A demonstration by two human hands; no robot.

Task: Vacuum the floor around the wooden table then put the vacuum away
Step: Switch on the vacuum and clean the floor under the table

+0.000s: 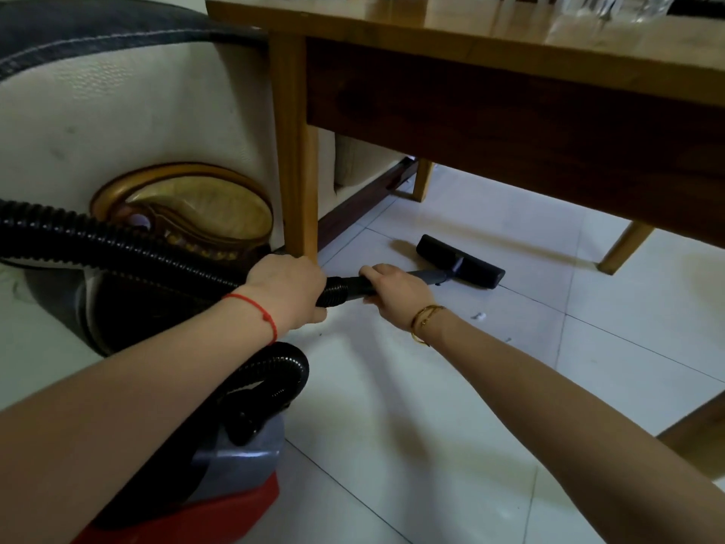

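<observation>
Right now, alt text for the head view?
Both hands grip a black vacuum hose, left hand on the ribbed end, right hand on the wand, pushing the floor head under a wooden table. The red and grey vacuum body sits on the white tiled floor beside a cream sofa.

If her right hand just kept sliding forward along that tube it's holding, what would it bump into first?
Probably the floor nozzle. The right hand grips the wand, which runs straight to that black nozzle on the tiles under the table. Nothing else shows between them, though depth is hard to judge.
</observation>
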